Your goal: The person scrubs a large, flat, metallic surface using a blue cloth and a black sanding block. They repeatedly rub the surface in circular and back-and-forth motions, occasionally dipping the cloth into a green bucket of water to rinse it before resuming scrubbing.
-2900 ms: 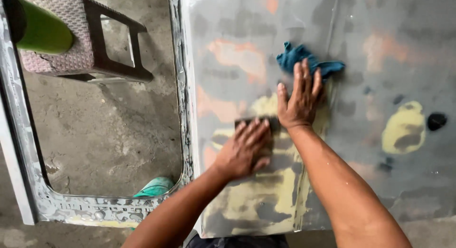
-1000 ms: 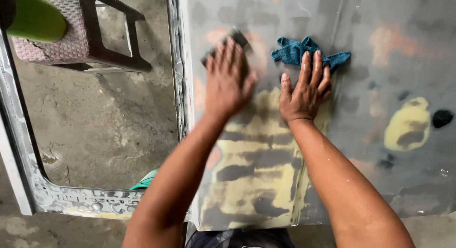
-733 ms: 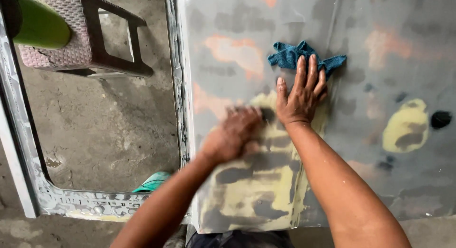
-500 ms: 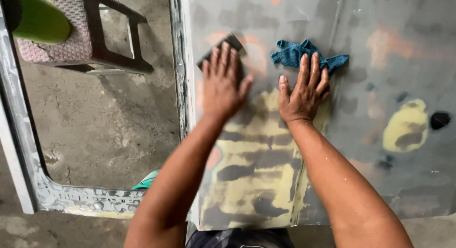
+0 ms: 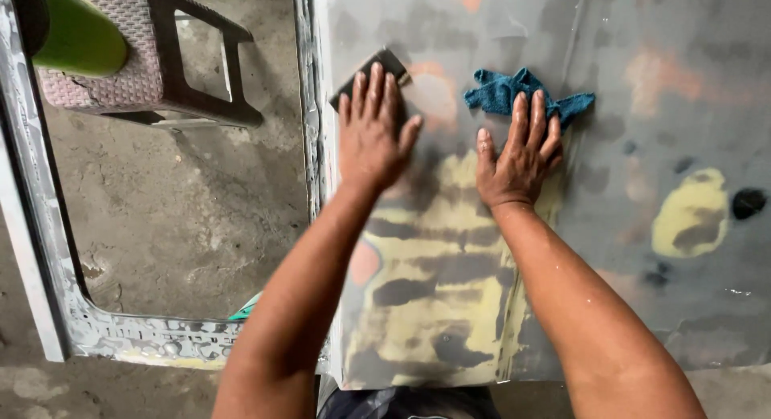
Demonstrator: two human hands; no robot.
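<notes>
Grey metal body panel (image 5: pixel 658 106), lying flat, patched with yellow filler and dark streaks; a few orange spots showing through.

Near edge of panel: the biggest filler patch (image 5: pixel 438 298) runs from that edge up toward both hands. Both forearms cross over it.

Left hand (image 5: pixel 371 130): palm down near the panel's left edge, fingers extended and close together, pressing flat on a dark sanding block (image 5: pixel 368 68). Not a wrapped grip, just a flat hand on top. Only the block's far end shows, sticking out past the fingertips, angled toward the far-left corner.

Right hand (image 5: pixel 518 156): flat on the panel just right of the left one, fingers spread, thumb out. Holding nothing. Fingertips overlap the near edge of a blue rag (image 5: pixel 502 91) bunched on the panel just beyond them.

Right side of panel: a separate yellow filler spot (image 5: pixel 691 214), with a small black spot (image 5: pixel 748 202) beside it near the right edge. Both well apart from the hands.

Left of the panel: a frame opening with bare concrete floor (image 5: pixel 185 218) visible through it. Pale frame rail (image 5: pixel 136 339) along the near side, with a bit of teal object (image 5: pixel 245 311) poking out by the left forearm.

Far left corner: brown woven plastic stool (image 5: pixel 152 62) on the floor, and a green cylindrical thing (image 5: pixel 76 38) partly in front of it, cut off by the view.
</notes>
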